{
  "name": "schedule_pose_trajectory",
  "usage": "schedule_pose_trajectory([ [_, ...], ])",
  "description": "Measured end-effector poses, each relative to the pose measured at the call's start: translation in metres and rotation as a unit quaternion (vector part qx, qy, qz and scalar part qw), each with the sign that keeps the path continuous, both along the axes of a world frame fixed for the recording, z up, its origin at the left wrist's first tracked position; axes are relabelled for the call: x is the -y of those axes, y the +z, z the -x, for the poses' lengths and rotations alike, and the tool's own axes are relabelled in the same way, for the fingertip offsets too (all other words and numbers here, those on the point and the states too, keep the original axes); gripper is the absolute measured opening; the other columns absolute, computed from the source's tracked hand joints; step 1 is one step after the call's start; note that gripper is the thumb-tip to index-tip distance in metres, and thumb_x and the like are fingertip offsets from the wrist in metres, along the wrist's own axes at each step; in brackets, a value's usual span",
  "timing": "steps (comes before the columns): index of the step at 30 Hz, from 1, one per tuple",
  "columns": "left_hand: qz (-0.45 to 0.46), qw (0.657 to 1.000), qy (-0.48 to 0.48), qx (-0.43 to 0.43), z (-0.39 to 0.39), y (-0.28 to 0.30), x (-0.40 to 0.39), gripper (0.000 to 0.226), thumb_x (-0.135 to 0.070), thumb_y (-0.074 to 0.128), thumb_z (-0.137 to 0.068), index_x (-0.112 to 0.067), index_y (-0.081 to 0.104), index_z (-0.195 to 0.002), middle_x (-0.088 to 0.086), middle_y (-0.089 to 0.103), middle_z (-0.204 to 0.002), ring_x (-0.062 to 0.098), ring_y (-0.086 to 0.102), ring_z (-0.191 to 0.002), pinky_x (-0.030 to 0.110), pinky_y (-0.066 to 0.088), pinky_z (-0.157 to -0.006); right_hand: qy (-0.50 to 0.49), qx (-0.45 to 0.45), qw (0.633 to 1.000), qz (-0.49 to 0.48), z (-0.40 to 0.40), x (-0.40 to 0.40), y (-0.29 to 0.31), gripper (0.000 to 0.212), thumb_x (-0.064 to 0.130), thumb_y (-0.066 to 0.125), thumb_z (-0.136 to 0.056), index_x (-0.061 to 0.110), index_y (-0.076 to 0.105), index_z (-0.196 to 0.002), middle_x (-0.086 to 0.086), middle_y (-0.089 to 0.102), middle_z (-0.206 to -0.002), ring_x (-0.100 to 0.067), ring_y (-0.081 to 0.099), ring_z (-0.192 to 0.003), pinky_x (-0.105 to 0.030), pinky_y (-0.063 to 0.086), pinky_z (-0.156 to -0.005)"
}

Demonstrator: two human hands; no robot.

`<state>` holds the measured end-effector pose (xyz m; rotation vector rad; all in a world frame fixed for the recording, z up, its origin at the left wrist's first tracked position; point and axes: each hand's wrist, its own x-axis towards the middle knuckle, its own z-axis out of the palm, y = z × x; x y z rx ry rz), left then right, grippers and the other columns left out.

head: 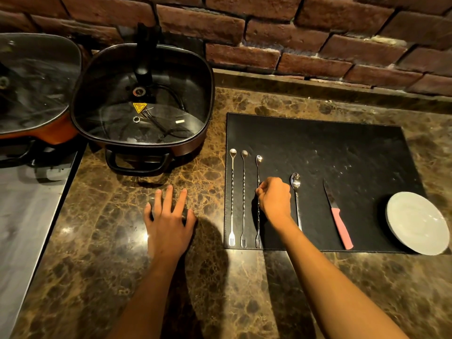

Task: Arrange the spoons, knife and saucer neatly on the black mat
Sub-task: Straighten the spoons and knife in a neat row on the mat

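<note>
On the black mat (342, 148) lie three long twisted bar spoons side by side at its left edge: the first (232, 196), the second (243, 199) and the third (258, 167). My right hand (275, 199) pinches the third spoon's stem near its middle. Right of it lies a shorter plain spoon (296, 192), then a pink-handled knife (338, 216), blade pointing away. A white saucer (418, 222) sits at the mat's near right corner, overhanging the edge. My left hand (168, 216) rests flat on the marble counter, fingers spread, holding nothing.
A black electric pan with a glass lid (141, 99) stands at the back left of the counter (122, 265), with a second orange pan (36, 94) further left. A brick wall (293, 33) runs behind. A grey surface (24, 216) borders the counter's left edge.
</note>
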<state>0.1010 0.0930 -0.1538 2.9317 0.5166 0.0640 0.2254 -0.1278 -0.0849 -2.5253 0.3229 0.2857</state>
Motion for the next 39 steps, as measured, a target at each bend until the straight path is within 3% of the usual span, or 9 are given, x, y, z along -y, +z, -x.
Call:
schedule_pose_trajectory([
  [33, -0.009, 1.0, 0.002, -0.007, 0.0004, -0.0018, -0.0004, 0.059, -0.05, 0.033, -0.099, -0.032, 0.039, -0.154, 0.007, 0.035, -0.164, 0.031, 0.027, -0.154, 0.055, 0.027, -0.119, 0.003, 0.001, 1.0, 0.005, -0.0015, -0.0005, -0.0051, 0.01, 0.014, 0.061, -0.089, 0.006, 0.068, -0.089, -0.02, 0.07, -0.091, -0.039, 0.068, -0.085, -0.044, 0.058, -0.073],
  [39, -0.008, 1.0, -0.001, -0.001, 0.0021, -0.0018, -0.0005, 0.058, -0.05, 0.034, -0.099, -0.031, 0.039, -0.154, 0.008, 0.036, -0.164, 0.031, 0.027, -0.154, 0.056, 0.027, -0.119, -0.005, 0.004, 1.0, -0.029, -0.0014, 0.0036, -0.0058, 0.012, 0.018, 0.066, -0.089, 0.007, 0.067, -0.084, -0.015, 0.071, -0.085, -0.033, 0.069, -0.082, -0.041, 0.058, -0.074],
])
